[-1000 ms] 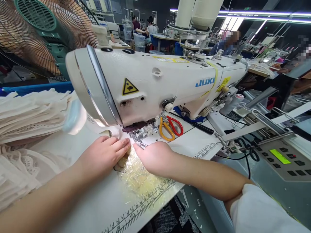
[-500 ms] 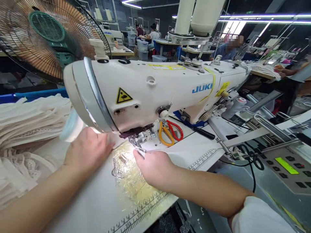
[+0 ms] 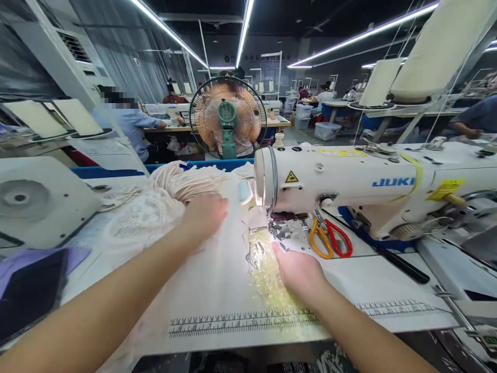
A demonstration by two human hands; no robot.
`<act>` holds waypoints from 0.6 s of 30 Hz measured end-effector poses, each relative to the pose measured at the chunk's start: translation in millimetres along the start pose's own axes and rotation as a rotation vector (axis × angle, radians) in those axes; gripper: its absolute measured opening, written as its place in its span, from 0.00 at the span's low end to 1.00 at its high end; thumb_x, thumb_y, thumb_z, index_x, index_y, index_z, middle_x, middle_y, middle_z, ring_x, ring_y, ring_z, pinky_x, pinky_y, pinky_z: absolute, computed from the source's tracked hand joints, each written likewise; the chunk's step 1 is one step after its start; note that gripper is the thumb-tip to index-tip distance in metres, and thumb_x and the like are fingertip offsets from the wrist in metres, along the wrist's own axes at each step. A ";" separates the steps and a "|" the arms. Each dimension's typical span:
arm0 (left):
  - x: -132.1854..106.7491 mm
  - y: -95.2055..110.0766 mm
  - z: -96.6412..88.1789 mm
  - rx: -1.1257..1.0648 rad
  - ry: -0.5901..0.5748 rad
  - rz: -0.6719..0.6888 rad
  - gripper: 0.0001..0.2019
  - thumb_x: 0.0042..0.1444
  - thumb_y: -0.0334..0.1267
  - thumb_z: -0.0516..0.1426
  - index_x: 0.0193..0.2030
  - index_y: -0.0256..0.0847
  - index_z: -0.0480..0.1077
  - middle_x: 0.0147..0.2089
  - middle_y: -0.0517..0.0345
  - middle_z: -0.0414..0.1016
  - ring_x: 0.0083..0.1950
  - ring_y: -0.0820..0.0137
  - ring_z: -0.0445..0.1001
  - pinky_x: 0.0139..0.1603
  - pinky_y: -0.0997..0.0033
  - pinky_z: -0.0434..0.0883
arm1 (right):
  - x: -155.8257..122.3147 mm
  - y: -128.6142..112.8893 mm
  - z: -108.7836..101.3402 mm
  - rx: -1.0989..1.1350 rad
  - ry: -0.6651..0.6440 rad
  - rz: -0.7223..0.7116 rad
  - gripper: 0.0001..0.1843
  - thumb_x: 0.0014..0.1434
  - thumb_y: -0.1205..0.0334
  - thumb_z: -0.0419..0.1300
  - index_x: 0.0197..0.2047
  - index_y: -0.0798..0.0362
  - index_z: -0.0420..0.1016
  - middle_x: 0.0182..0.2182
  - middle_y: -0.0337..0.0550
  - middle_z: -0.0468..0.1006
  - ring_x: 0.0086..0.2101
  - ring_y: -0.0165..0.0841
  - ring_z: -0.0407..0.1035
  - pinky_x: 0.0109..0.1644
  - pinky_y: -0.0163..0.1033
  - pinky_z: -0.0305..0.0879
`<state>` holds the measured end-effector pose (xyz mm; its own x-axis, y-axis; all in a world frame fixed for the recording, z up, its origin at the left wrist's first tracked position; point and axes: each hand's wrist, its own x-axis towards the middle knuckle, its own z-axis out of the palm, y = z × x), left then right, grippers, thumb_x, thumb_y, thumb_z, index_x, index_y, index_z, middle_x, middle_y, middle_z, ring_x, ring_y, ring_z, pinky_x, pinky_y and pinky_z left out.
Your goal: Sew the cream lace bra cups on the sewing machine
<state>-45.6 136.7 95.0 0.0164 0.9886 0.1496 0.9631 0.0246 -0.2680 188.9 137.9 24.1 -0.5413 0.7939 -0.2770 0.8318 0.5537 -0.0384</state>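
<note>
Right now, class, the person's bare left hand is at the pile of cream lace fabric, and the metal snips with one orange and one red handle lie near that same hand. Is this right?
Not quite: the head view shows the metal snips near the right hand, not the left. The left hand is indeed at the pile of cream lace fabric.

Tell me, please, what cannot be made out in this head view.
Head view:
- Left hand: motion blur obscures whether it touches the cream fabric bundle.
- Right hand: its own back hides most fingers.
- Large thread cone: top edge cuts it.
- Tilted yellow label: print too small.
</note>
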 end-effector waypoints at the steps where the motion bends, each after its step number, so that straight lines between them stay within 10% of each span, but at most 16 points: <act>1: -17.7 -14.3 -9.8 0.048 0.001 -0.070 0.13 0.61 0.33 0.47 0.39 0.34 0.73 0.40 0.43 0.77 0.46 0.54 0.76 0.43 0.57 0.71 | -1.7 -1.0 0.7 0.009 0.019 -0.001 0.38 0.55 0.76 0.54 0.69 0.55 0.56 0.34 0.52 0.80 0.34 0.41 0.77 0.26 0.38 0.59; 3: -47.3 -45.5 -24.4 0.126 0.031 -0.219 0.20 0.64 0.37 0.41 0.43 0.27 0.71 0.43 0.36 0.75 0.47 0.48 0.74 0.42 0.49 0.70 | -5.0 -3.0 2.2 0.030 0.055 0.002 0.37 0.54 0.77 0.53 0.68 0.56 0.57 0.34 0.53 0.81 0.34 0.42 0.77 0.27 0.38 0.59; 9: -81.7 -98.0 -39.0 -0.170 0.136 -0.565 0.20 0.65 0.47 0.39 0.32 0.37 0.63 0.32 0.59 0.64 0.39 0.63 0.69 0.40 0.62 0.67 | -16.5 -6.4 5.5 0.120 0.184 0.043 0.30 0.61 0.72 0.50 0.67 0.59 0.60 0.35 0.56 0.81 0.37 0.44 0.77 0.34 0.41 0.66; 13: -94.4 -66.3 -44.6 -0.651 0.515 -0.548 0.09 0.58 0.44 0.48 0.35 0.39 0.60 0.32 0.62 0.61 0.36 0.69 0.65 0.40 0.66 0.65 | -32.4 -15.4 12.8 0.238 0.317 0.067 0.25 0.68 0.61 0.45 0.66 0.58 0.59 0.51 0.58 0.75 0.49 0.39 0.72 0.49 0.41 0.67; 18: -123.8 16.9 -26.1 -0.955 0.387 -0.044 0.12 0.56 0.48 0.47 0.31 0.42 0.61 0.29 0.60 0.65 0.30 0.72 0.65 0.32 0.72 0.67 | -62.2 -46.7 35.4 1.143 0.389 -0.283 0.35 0.59 0.38 0.55 0.61 0.54 0.63 0.51 0.54 0.73 0.45 0.37 0.72 0.41 0.39 0.71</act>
<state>-24.3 10.8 96.8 -0.1010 0.8701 0.4823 0.7737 -0.2361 0.5879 188.1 53.8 9.2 -0.5572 0.8122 0.1728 0.2043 0.3358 -0.9195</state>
